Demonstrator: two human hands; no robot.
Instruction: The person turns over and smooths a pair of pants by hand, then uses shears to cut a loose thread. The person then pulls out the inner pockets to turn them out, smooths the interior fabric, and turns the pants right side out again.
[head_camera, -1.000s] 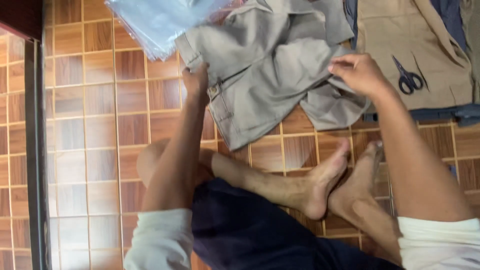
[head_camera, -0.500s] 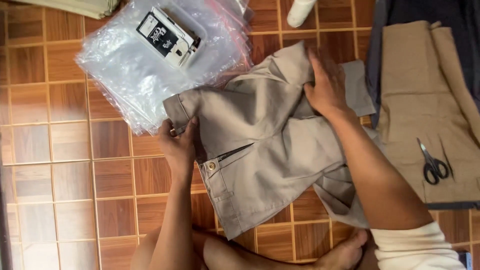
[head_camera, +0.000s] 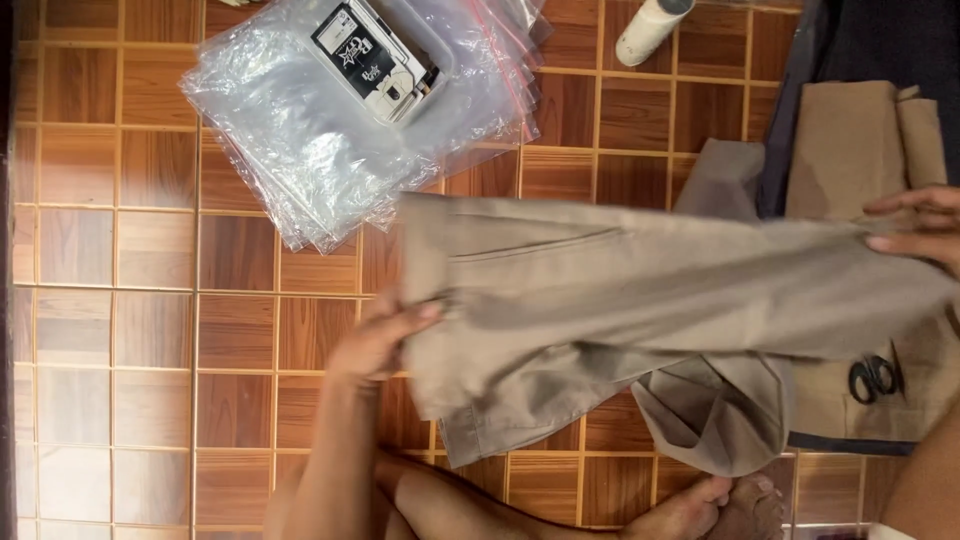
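Grip: both hands are closed on one pair of khaki trousers (head_camera: 640, 300); the left hand (head_camera: 385, 340) pinches the waistband end with fingers curled over the edge, and the right hand (head_camera: 915, 230) holds the far end at the frame's right side, fingers laid over the cloth.
Floor: brown wooden-look tiles (head_camera: 120, 330) carry everything; the person sits on it, bare feet (head_camera: 715, 505) tucked at the bottom edge.
Trousers: stretched flat and long between the two hands, lifted just above the floor, a welt pocket line showing near the waistband; one leg hangs loose and bunched below the right half.
Fabric pile: more tan cloth (head_camera: 850, 160) lies folded on a dark fabric (head_camera: 880, 40) at the right, partly under the stretched trousers.
Bags: a fanned stack of clear zip bags (head_camera: 310, 140) lies just above the waistband end, a black-and-white printed card (head_camera: 375, 60) resting on top.
Bottle: a white cylinder (head_camera: 650, 30) lies near the top edge, cut off by the frame.
Scissors: a black-handled pair (head_camera: 875, 378) rests on the tan cloth, just below the right end of the trousers.
Progress: judging by the layout, the trousers are pulled straight but not yet folded; the loose leg is still ungathered and no bag is opened.
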